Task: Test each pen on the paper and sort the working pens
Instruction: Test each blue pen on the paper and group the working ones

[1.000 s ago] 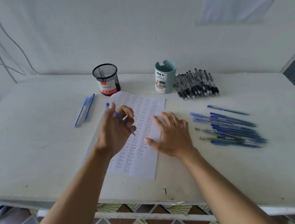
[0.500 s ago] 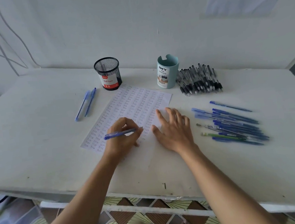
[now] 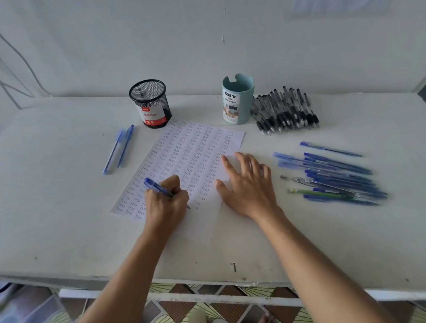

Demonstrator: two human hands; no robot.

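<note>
Change: The slim blue ballpoint pen, held level across the fingers half a second ago, has been turned into a writing grip, with its tip lowered to the sheet.
Left hand: The left hand is closed around the blue pen, fingers curled at its lower barrel, with the heel of the hand resting on the page.
Right hand: The right hand is kept flat with fingers spread, pressing the sheet down as before.
Task meaning: The test stroke for this pen is judged to be starting; sorting cannot follow until a mark is seen.
Paper: The white sheet of paper, covered in rows of small handwritten words, lies at an angle on the white desk; free space is left only near its lower edge.
Right group: A loose spread of blue pens lies just right of the right hand.
Left group: Two blue pens lie side by side, left of the sheet.
Containers: A black mesh cup and a teal plastic organiser cup stand beyond the sheet's far edge.
Far pile: A heap of black-grip pens lies beside the teal cup.
Obstruction: Nothing is seen blocking the pen tip.
</note>
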